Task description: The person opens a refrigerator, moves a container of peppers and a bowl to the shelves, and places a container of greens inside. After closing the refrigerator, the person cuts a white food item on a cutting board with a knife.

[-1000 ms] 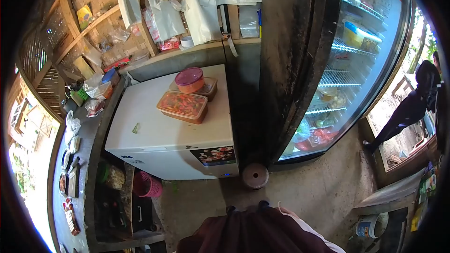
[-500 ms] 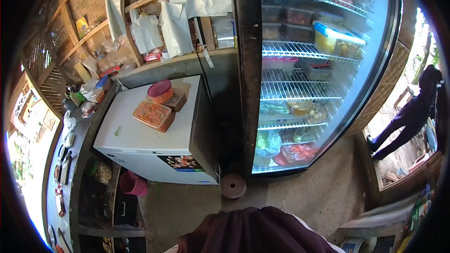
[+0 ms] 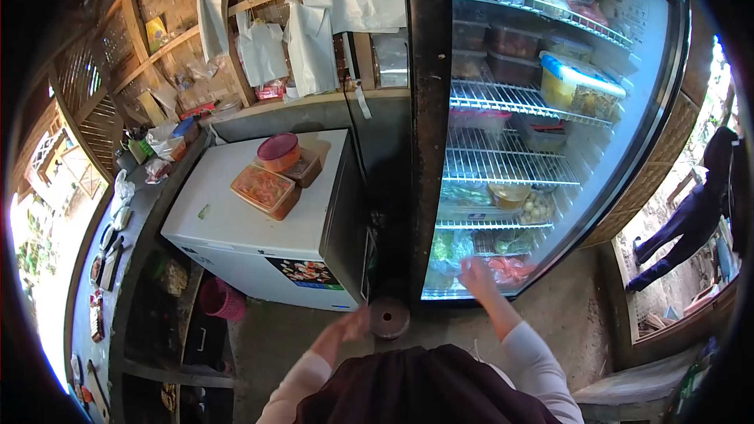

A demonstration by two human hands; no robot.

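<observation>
The red bag [image 3: 513,270] lay low in the lit fridge [image 3: 567,159], toward four o'clock, the right hand [image 3: 477,278] near it. The left hand [image 3: 351,327] hung near the round brown object [image 3: 390,319] at six. Blur hid whether either hand's fingers were spread or pressed together.

The right hand [image 3: 473,276], blurred, is at the lower front of a lit upright display refrigerator [image 3: 542,129] at right; the left hand [image 3: 345,327] is nearer the chest freezer [image 3: 236,208]. Three food containers [image 3: 265,190] are grouped on the freezer's white lid.
</observation>
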